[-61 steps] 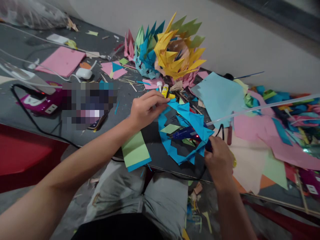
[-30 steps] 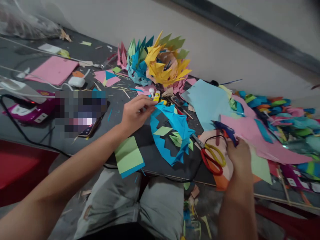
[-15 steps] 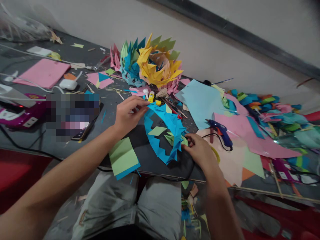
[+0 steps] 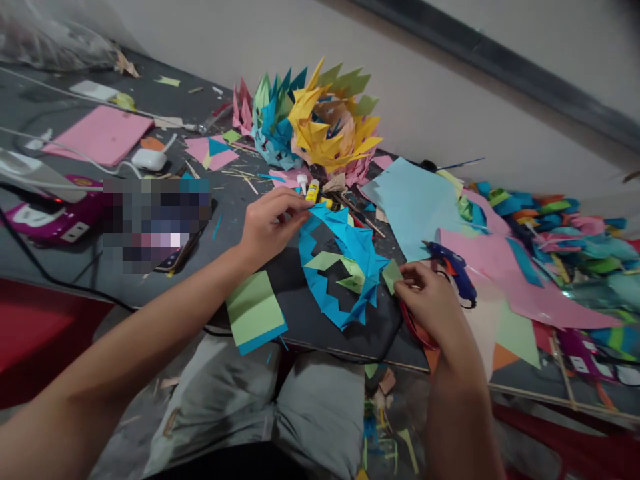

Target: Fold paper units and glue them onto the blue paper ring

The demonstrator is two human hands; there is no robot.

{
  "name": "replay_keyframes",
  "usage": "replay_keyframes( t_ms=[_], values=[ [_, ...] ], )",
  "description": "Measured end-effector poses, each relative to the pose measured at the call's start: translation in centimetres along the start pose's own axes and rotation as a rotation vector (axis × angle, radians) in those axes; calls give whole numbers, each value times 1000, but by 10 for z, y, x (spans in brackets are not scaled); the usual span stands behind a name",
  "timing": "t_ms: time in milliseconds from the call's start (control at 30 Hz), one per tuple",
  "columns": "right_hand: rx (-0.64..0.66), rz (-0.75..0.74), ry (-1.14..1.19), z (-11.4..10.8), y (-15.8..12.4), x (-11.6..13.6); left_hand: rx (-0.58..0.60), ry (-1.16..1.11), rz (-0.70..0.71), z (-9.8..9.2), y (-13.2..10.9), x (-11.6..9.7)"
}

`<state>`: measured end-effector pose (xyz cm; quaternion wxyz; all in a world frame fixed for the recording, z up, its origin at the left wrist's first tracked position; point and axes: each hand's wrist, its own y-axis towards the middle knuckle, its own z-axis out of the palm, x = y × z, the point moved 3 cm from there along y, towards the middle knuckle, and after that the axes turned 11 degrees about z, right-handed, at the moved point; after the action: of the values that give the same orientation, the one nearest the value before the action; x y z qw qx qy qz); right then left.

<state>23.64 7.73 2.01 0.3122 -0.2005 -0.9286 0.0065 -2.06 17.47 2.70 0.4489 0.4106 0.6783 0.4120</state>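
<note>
left hand (image 4: 270,227) fingers pinch blue ring (image 4: 320,287) edge | right hand (image 4: 431,305) fingers hold green piece (image 4: 391,275) | risk: ring may tear if tugged

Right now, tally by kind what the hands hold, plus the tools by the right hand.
blue ring: 1, pinched by the left hand
green piece: 1, in the right hand
glue gun: 1
scissors: 1, partly hidden under the right hand
Total: 4
</note>
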Motion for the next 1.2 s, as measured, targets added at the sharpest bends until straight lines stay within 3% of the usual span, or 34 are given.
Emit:
replay_keyframes(
  t_ms=[100,200,367,567,667,800,1033,1200],
  values=[
    [40,-18,298,4,-3,-1,14,-7,-4,0,-2,0],
    [133,-47,442,16,-3,1,26,-13,-19,0,-3,2],
    [177,-89,400,30,-2,9,17,-37,-8,0,-4,2],
    [285,-1,384,39,0,22,20,-72,-37,-2,-5,0],
    [253,23,445,42,4,27,24,-91,-44,-2,-7,0],
    [243,43,549,47,10,23,18,-95,-38,-3,-7,0],
    [370,89,690,56,11,16,13,-92,-44,-3,-7,0],
    [357,85,609,50,10,22,15,-119,-50,-3,-7,0]
  ],
)
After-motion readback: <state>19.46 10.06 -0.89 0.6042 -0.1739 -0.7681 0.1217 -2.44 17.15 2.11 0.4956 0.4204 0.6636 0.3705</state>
